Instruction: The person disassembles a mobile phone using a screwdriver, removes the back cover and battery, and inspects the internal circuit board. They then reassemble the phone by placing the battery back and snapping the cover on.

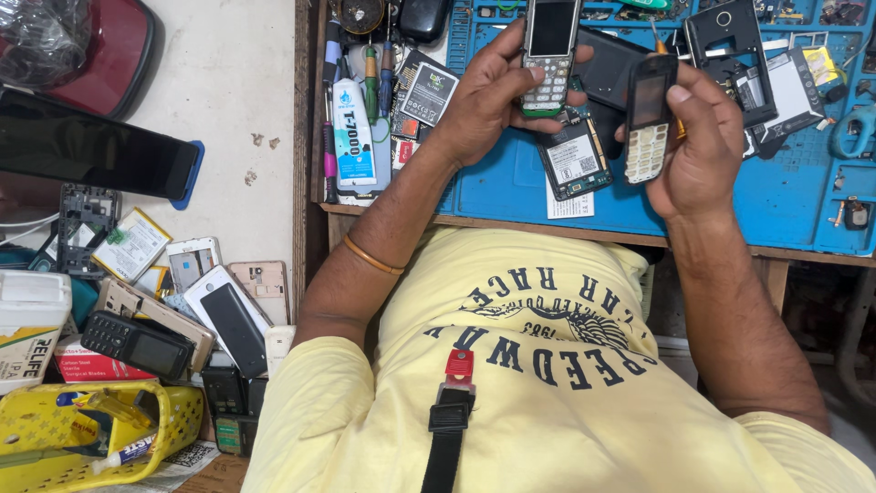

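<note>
over blue surface (511, 187): left hand (488, 96) grasping silver keypad phone (550, 55), long axis upright; right hand (698, 137) clasping dark keypad phone (651, 119), upright too, just right of it, near but apart; battery (575, 160) lying between, below.

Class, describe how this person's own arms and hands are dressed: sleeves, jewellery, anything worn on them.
Both arms are bare below short pale-yellow T-shirt sleeves. The left forearm carries one thin orange-gold bangle. The left hand and right hand wear no gloves; no rings or watch show.
</note>
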